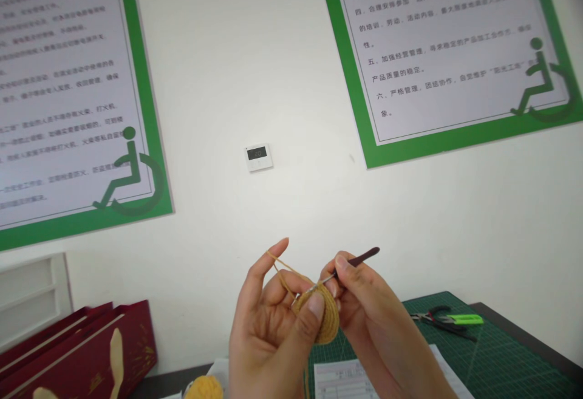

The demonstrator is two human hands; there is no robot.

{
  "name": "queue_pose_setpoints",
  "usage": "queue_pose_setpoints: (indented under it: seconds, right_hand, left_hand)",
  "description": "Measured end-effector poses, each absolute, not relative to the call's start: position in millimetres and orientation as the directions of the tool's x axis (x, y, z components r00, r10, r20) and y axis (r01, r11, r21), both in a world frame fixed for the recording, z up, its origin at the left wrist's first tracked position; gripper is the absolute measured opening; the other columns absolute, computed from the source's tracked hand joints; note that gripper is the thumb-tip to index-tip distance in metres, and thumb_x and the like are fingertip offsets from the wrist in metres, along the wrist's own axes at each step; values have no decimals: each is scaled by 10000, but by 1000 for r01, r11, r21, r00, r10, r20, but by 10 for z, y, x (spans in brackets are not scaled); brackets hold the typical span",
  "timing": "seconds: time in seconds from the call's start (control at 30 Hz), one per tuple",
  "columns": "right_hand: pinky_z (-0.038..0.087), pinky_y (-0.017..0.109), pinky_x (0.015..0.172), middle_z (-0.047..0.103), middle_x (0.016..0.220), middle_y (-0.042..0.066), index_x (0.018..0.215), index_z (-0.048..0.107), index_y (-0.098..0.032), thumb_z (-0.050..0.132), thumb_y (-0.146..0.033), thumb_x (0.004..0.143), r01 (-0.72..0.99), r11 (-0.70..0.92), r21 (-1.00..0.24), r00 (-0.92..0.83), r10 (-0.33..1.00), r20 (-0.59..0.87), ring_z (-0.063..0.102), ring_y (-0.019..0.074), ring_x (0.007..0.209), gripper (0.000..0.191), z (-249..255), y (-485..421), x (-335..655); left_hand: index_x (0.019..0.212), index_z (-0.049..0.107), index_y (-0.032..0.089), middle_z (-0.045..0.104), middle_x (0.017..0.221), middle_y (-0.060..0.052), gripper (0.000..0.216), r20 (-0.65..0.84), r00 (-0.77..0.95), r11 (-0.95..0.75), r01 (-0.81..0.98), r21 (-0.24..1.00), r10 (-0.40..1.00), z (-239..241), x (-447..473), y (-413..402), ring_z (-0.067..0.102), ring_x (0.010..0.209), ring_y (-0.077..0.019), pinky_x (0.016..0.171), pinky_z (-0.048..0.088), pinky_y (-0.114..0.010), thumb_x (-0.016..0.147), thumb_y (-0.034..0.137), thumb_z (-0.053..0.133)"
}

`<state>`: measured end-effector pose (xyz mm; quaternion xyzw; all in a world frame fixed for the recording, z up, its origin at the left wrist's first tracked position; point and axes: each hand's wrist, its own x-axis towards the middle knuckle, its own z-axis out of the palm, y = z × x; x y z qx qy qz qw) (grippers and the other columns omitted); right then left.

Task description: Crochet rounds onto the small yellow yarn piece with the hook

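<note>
My left hand (268,320) is raised in front of me and pinches a small round yellow crochet piece (324,320) between thumb and fingers. A strand of yellow yarn (285,267) runs over its raised index finger. My right hand (364,302) grips a dark-handled crochet hook (359,259), whose metal tip meets the top edge of the crochet piece. A ball of yellow yarn (203,388) lies below at the bottom edge.
A green cutting mat (492,362) covers the dark table at the right, with pliers and green-handled snips (450,320) on it and a printed sheet (341,381) near me. Red gift boxes (82,356) stand at the left. Green-framed posters and a thermostat (259,156) hang on the white wall.
</note>
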<state>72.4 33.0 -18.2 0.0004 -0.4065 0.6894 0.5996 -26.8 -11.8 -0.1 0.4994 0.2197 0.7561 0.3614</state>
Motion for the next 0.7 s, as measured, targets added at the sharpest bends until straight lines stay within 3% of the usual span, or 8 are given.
queue_pose_setpoints:
  seconds: [0.2, 0.3, 0.37, 0.43, 0.5, 0.53, 0.6, 0.7]
  right_hand:
    - [466, 219, 669, 612, 705, -35, 768, 589, -203, 715, -419, 927, -798, 255, -547, -153, 792, 591, 546, 94, 665, 296, -186, 358, 725]
    - [488, 233, 666, 622, 738, -40, 850, 621, -242, 651, -368, 976, -694, 516, -502, -21, 682, 731, 585, 101, 679, 181, -202, 421, 764]
    - [496, 262, 659, 638, 792, -25, 936, 665, -265, 626, -259, 982, -479, 804, -352, 102, 449, 888, 610, 122, 724, 61, -217, 459, 814]
    - [495, 301, 656, 665, 838, -1, 1032, 701, -262, 653, -114, 920, -129, 990, -62, 165, 83, 983, 612, 148, 755, 192, -227, 473, 854]
    - [492, 330, 648, 687, 854, 19, 1113, 709, -240, 680, -6, 842, 140, 974, 180, 173, -203, 964, 592, 159, 737, 360, -232, 458, 852]
    - [496, 329, 636, 686, 857, 24, 1151, 700, -233, 672, 4, 850, 164, 964, 209, 202, -240, 950, 581, 157, 725, 384, -234, 443, 829]
    - [494, 312, 598, 662, 811, 14, 1162, 685, -234, 611, -76, 942, -5, 984, 177, 288, -168, 943, 563, 146, 679, 281, -235, 410, 750]
    - [507, 293, 615, 633, 758, -9, 1029, 663, -257, 572, -249, 1018, -387, 921, -41, 360, 192, 913, 607, 147, 698, 92, -234, 375, 624]
  left_hand:
    - [1323, 636, 274, 688, 700, 17, 644, 591, -289, -658, -316, 684, 753, 11, -219, -142, 651, 647, -140, 647, 539, -246, 736, 156, 875]
    - [1334, 629, 267, 685, 691, 18, 664, 588, -313, -666, -325, 672, 746, 11, -202, -142, 628, 628, -137, 626, 538, -252, 731, 144, 877]
    - [1336, 632, 264, 692, 700, 13, 674, 585, -312, -663, -335, 670, 749, 12, -202, -151, 607, 614, -124, 594, 516, -224, 725, 121, 876]
    - [1331, 642, 259, 706, 728, 2, 681, 573, -292, -643, -359, 677, 766, 17, -215, -172, 610, 609, -121, 575, 501, -208, 713, 98, 878]
    - [1329, 662, 237, 708, 746, -12, 680, 524, -226, -567, -422, 707, 821, 28, -241, -203, 636, 630, -134, 595, 517, -222, 702, 97, 886]
    - [1329, 674, 221, 707, 755, -20, 679, 481, -181, -506, -463, 728, 858, 35, -259, -219, 651, 652, -143, 619, 530, -233, 696, 103, 891]
    - [1309, 708, 182, 694, 768, -24, 679, 392, -98, -379, -548, 746, 915, 49, -298, -237, 666, 699, -144, 684, 548, -242, 665, 99, 906]
    - [1269, 741, 148, 700, 791, -35, 685, 367, -57, -326, -601, 730, 928, 61, -352, -223, 688, 750, -147, 733, 549, -225, 612, 72, 918]
